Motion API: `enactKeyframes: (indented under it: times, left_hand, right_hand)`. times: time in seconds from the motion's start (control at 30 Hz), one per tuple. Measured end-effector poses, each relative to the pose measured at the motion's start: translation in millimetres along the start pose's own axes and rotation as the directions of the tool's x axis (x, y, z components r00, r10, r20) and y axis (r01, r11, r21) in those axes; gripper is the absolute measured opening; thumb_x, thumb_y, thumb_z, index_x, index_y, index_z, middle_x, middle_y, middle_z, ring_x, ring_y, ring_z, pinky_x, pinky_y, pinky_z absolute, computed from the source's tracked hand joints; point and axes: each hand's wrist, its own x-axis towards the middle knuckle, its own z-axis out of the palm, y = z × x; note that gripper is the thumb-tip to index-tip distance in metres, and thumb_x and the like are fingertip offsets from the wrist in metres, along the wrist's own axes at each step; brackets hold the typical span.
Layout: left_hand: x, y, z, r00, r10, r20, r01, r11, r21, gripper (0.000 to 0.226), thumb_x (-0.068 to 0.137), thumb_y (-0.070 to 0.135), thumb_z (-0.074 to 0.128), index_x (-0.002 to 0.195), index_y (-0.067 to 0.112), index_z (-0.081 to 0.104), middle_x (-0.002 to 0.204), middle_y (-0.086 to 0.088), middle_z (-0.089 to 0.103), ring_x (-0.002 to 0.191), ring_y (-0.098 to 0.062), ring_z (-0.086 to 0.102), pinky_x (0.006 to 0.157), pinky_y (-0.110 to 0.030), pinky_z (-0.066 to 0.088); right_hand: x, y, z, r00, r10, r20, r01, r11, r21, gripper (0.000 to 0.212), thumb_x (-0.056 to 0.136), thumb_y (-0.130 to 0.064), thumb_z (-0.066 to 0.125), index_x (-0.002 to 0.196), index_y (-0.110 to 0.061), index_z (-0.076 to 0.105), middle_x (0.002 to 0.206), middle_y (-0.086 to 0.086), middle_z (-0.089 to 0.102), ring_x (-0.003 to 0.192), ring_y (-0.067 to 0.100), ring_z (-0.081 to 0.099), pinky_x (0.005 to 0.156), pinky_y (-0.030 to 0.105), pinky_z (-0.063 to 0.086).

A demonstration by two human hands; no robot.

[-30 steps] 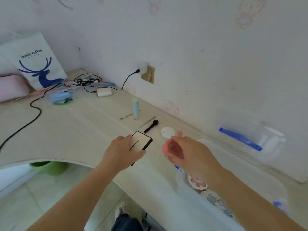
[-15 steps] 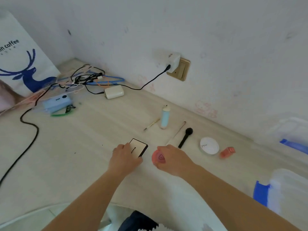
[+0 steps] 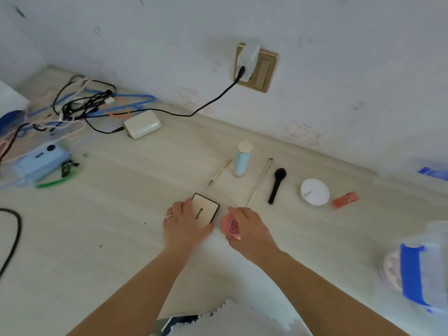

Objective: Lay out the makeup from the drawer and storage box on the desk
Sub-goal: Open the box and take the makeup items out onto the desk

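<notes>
My left hand (image 3: 184, 226) grips a cream, black-edged square palette (image 3: 204, 210), which lies flat on the pale wooden desk (image 3: 97, 238). Right beside it my right hand (image 3: 249, 230) holds a round pink compact (image 3: 230, 225) low at the desk surface. Behind them lie a thin pencil (image 3: 219, 171), an upright pale blue tube (image 3: 242, 159), a long thin brush (image 3: 260, 181), a black brush (image 3: 276, 184), a white round compact (image 3: 314, 191) and an orange lip tube (image 3: 344, 200). The clear storage box with blue clips (image 3: 421, 270) stands at the right edge.
A white charger (image 3: 142, 124) and a tangle of cables (image 3: 84, 103) lie at the back left, with a black cord running to the wall socket (image 3: 257, 66). A light blue device (image 3: 40, 157) sits at the far left. A black cable (image 3: 13, 238) curves along the left edge.
Both hands moved left from the storage box, carrying the palette and pink compact, and lowered them onto the desk. The view swung left and down, so the box now sits at the right edge.
</notes>
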Motion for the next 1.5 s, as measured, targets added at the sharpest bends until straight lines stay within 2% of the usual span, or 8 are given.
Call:
enactKeyframes:
  times: [0.3, 0.43, 0.57, 0.8, 1.13, 1.2, 1.37, 1.5]
  left_hand:
    - [2, -2, 5, 0.998, 0.036, -0.046, -0.037, 0.999, -0.021, 0.094, 0.066, 0.053, 0.073, 0.140, 0.009, 0.034, 0.133, -0.011, 0.043, 0.126, -0.035, 0.039, 0.098, -0.040, 0.038]
    - [-3, 1, 3, 0.998, 0.049, -0.043, -0.050, 0.999, -0.019, 0.104, 0.072, 0.057, 0.067, 0.149, 0.011, 0.015, 0.140, -0.010, 0.035, 0.132, -0.032, 0.035, 0.103, -0.039, 0.036]
    - [-16, 12, -6, 0.985, 0.141, -0.103, -0.156, 0.975, -0.158, 0.089, 0.081, 0.050, 0.062, 0.150, 0.014, 0.017, 0.146, -0.011, 0.031, 0.136, -0.031, 0.029, 0.105, -0.043, 0.033]
    - [-54, 89, -33, 0.841, 0.492, -0.225, -0.540, 0.738, -0.404, 0.049, 0.083, 0.038, 0.052, 0.128, 0.016, 0.052, 0.114, 0.008, 0.051, 0.097, -0.001, 0.050, 0.085, -0.022, 0.045]
    - [-150, 244, -12, 0.573, 0.755, -0.318, -0.803, 0.442, -0.399, 0.032, 0.085, 0.030, 0.053, 0.111, 0.014, 0.063, 0.110, 0.008, 0.058, 0.108, -0.005, 0.054, 0.092, -0.006, 0.036]
    - [-171, 274, -1, 0.539, 0.792, -0.286, -0.818, 0.409, -0.405, 0.032, 0.084, 0.030, 0.052, 0.110, 0.014, 0.063, 0.112, 0.004, 0.061, 0.110, -0.008, 0.055, 0.095, -0.004, 0.032]
    - [-203, 341, 17, 0.464, 0.881, -0.091, -0.842, 0.406, -0.355, 0.043, 0.081, 0.040, 0.055, 0.118, 0.021, 0.061, 0.118, 0.006, 0.056, 0.109, -0.004, 0.051, 0.091, -0.012, 0.036]
    - [-205, 370, 45, 0.485, 0.851, 0.200, -0.822, 0.522, -0.227, 0.045, 0.086, 0.028, 0.062, 0.130, 0.026, 0.052, 0.130, 0.008, 0.048, 0.123, -0.008, 0.045, 0.090, -0.016, 0.034]
  right_hand:
    - [0, 3, 8, 0.999, -0.013, -0.043, 0.012, 1.000, -0.013, 0.068, 0.084, -0.030, 0.063, 0.144, -0.021, 0.032, 0.147, -0.004, 0.034, 0.135, 0.017, 0.029, 0.107, 0.029, 0.036]
    - [-6, 6, 5, 0.999, -0.045, -0.001, 0.045, 0.996, -0.074, 0.077, 0.085, -0.038, 0.062, 0.148, -0.023, 0.021, 0.156, -0.001, 0.018, 0.141, 0.020, 0.020, 0.112, 0.033, 0.030]
    - [-20, 9, -15, 0.987, -0.050, -0.152, 0.060, 0.996, 0.060, 0.070, 0.085, -0.031, 0.062, 0.146, -0.025, 0.027, 0.155, -0.005, 0.022, 0.142, 0.014, 0.020, 0.114, 0.027, 0.025]
    - [-81, 39, -67, 0.891, 0.004, -0.454, 0.102, 0.973, 0.209, 0.052, 0.085, -0.029, 0.065, 0.134, -0.024, 0.048, 0.144, -0.007, 0.039, 0.130, 0.011, 0.041, 0.104, 0.029, 0.042]
    - [-233, 135, -143, 0.732, 0.111, -0.673, 0.127, 0.947, 0.294, 0.036, 0.082, -0.032, 0.060, 0.117, -0.037, 0.056, 0.131, -0.026, 0.042, 0.116, -0.004, 0.048, 0.094, 0.021, 0.045]
    - [-263, 166, -157, 0.719, 0.098, -0.688, 0.108, 0.962, 0.250, 0.035, 0.082, -0.031, 0.058, 0.116, -0.035, 0.057, 0.130, -0.023, 0.044, 0.116, -0.004, 0.049, 0.090, 0.010, 0.042]
    - [-301, 244, -187, 0.730, 0.055, -0.681, -0.032, 0.998, 0.045, 0.039, 0.081, -0.026, 0.064, 0.120, -0.021, 0.061, 0.130, -0.002, 0.052, 0.115, 0.013, 0.055, 0.093, 0.015, 0.041]
    - [-298, 283, -205, 0.929, 0.116, -0.352, -0.179, 0.972, -0.151, 0.053, 0.088, -0.029, 0.062, 0.137, -0.025, 0.045, 0.145, -0.001, 0.037, 0.131, 0.017, 0.040, 0.102, 0.019, 0.031]
